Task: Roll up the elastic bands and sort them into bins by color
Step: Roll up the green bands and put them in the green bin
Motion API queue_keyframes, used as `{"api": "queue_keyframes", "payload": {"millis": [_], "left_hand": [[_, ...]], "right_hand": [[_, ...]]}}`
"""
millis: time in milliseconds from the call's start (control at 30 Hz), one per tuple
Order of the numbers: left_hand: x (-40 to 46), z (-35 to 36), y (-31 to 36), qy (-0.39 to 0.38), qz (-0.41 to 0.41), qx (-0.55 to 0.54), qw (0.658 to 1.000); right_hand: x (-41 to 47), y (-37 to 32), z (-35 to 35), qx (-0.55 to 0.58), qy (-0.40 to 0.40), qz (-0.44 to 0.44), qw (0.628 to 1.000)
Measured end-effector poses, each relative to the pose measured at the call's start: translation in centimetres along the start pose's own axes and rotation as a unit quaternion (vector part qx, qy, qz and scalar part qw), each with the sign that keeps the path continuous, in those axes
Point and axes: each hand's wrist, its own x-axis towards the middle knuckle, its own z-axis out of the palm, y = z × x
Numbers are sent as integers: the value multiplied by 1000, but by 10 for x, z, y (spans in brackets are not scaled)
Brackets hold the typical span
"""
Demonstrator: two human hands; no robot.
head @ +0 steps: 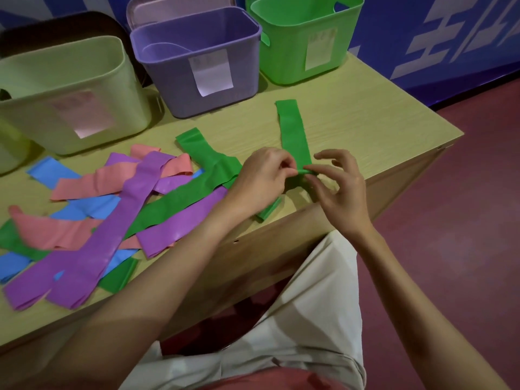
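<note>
- Head view, the work in hand: a green band (pixel 292 133) lies flat on the wooden table (pixel 365 116), stretched away from the person toward the bins. Its near end is just starting to curl, so the roll has only a first turn or so.
- Head view, the grip: the left hand (pixel 264 175) pinches the rolled near end with curled thumb and fingers. The right hand (pixel 340 184) pinches the same end from the other side with thumb and forefinger, its other fingers loosely spread above.
- Head view, what is left: a loose pile of bands (pixel 112 209) in purple, pink, blue and green lies unrolled to the left, overlapping one another, some green ones reaching under the left hand. None of these looks rolled.
- Head view, the bins: a pale yellow-green bin (pixel 33 80), a purple bin (pixel 174 91) and a green bin (pixel 284 63) stand along the far side of the table. No rolled band shows inside any of them, though their floors are mostly hidden.
- Judgement: the task seems near its beginning; this green band must be rolled fully and dropped in the green bin, then the whole pile follows.
</note>
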Motion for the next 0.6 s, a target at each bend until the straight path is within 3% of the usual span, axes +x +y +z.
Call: {"api": "queue_keyframes", "payload": {"millis": [367,600], "left_hand": [[-45,-80,-23,38,-56,-203,977],[-60,-84,-35,72,-66,-278,956]], "right_hand": [[17,-91,22,263,-29,95,960],[17,-113,35,263,-10,66,963]]}}
